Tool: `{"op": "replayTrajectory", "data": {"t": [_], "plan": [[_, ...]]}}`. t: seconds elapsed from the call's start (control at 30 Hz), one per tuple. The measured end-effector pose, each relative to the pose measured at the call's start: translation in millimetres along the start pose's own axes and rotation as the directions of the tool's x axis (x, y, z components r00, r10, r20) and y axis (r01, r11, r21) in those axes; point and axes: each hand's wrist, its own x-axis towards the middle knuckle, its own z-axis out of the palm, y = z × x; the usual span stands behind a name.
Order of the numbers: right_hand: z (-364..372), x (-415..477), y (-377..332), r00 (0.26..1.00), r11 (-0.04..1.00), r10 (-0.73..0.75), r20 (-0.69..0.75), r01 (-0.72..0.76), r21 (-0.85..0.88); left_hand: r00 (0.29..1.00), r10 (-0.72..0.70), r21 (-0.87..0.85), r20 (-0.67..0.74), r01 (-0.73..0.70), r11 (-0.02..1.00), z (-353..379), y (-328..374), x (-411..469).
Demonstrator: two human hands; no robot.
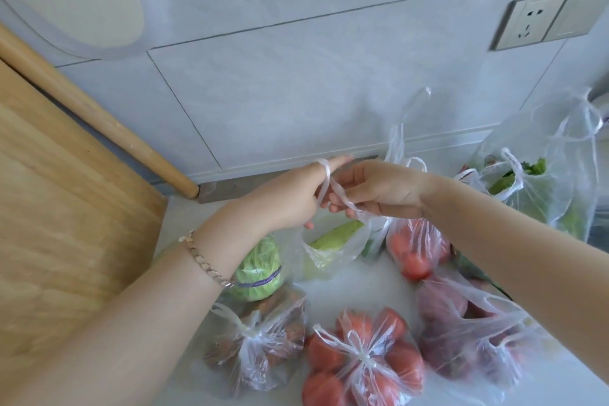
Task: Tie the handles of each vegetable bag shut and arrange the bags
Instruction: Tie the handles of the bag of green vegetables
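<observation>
Left hand [290, 198] hooks one handle [325, 175] over a finger, right hand [379, 188] pinches the other, crossing them to knot, gourd bag [333, 249] at six o'clock.

Soft, bright daylight is filling the picture, with hardly any shadows. Everything is looking a bit blurry. Straight lines are bending toward 12 o'clock.

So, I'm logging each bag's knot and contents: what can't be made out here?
Head view only:
- Knot state: the handles twist between the left hand and right hand, whose fingers cover the crossing.
- Purple bag contents: blurred behind crinkled plastic.
- Leafy bag: cut off by the right edge.
</observation>
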Motion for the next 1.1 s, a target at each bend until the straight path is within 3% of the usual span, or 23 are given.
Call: {"op": "replayTrajectory", "data": {"t": [0.17,0.3,0.37,0.5,0.63,0.73,0.83,0.87,0.9,0.97,1.03,1.1], "plan": [[-4.2,-0.6,7.0,0.995,0.992,0.034,0.09,-0.044,0.121,0.999,0.018,-0.161,-0.029,-0.022,0.987,8.9,-6.7,10.8],[-3.4,8.6,17.7,0.996,0.987,0.079,0.041,-0.084,0.138,0.999,0.028,0.191,-0.038,-0.02,0.981,13.9,-6.1,14.7],[-6.5,13.0,18.6,0.995,0.991,0.098,-0.009,-0.096,0.096,0.998,-0.022,0.211,-0.063,0.035,0.977,13.8,-13.7,16.1],[-18.4,16.8,20.5,0.981,0.989,0.085,-0.174,-0.062,0.136,0.995,-0.074,-0.17,-0.071,0.061,0.983,10.7,-36.6,18.8],[-35.4,30.1,34.4,0.907,0.948,0.153,-0.392,-0.023,0.317,0.949,-0.102,-0.357,-0.298,-0.012,0.934,16.6,-61.9,14.2],[-43.2,43.5,47.2,0.817,0.913,0.323,-0.477,-0.138,0.383,0.904,-0.199,-0.625,-0.378,-0.091,0.775,28.9,-77.8,12.8],[-51.5,55.4,55.7,0.757,0.845,0.423,-0.498,-0.131,0.518,0.906,-0.295,-0.871,-0.305,-0.14,0.471,34.8,-87.2,19.2],[-54.9,57.6,57.9,0.757,0.818,0.443,-0.481,-0.122,0.562,0.923,-0.3,-0.865,-0.242,-0.066,0.497,34.7,-87.8,20.8],[-58.7,61.0,58.4,0.766,0.791,0.462,-0.447,-0.128,0.598,0.938,-0.301,-0.783,-0.173,0.054,0.619,33.6,-90.9,23.9],[-66.6,63.8,55.2,0.801,0.777,0.497,-0.334,-0.24,0.582,0.963,-0.263,-0.385,-0.057,0.222,0.896,29.6,-96.4,28.7],[-76.7,68.9,52.3,0.818,0.831,0.526,-0.233,-0.436,0.346,0.984,-0.176,-0.091,-0.008,0.174,0.98,24.3,-99.5,32.8],[-88.0,76.6,48.0,0.806,0.853,0.521,-0.28,-0.5,0.149,0.994,-0.112,-0.088,-0.002,0.112,0.99,20.3,-104.0,35.0]]}}
